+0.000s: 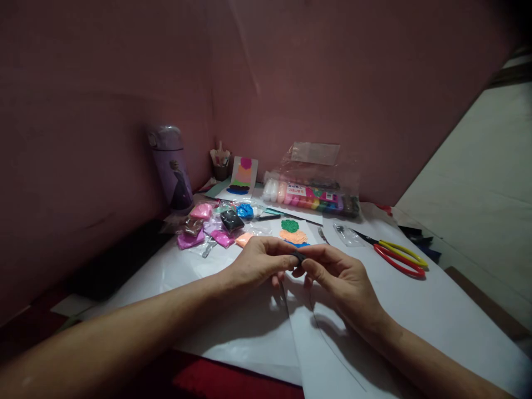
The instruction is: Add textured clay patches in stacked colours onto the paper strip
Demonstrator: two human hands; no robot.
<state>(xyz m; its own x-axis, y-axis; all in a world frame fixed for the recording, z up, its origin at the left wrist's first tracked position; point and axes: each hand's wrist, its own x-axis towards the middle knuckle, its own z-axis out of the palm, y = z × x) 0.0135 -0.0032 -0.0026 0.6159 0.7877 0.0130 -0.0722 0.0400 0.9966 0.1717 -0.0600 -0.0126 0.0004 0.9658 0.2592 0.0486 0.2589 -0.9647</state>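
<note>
Both hands pinch dark clay piece (297, 256) between fingertips: left hand (260, 262), right hand (338, 277).

no text legible, label (296, 191) on the clay pack (328, 183) too small and blurred to read

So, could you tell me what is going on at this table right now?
A person is pinching a small dark lump of modelling clay between the fingertips of the left hand and right hand, just above the white paper sheets. Behind it lies a white card with green, orange and blue clay shapes. To the left sit small plastic packets of coloured clay, and to the right lie red-and-yellow-handled scissors, untouched.
</note>
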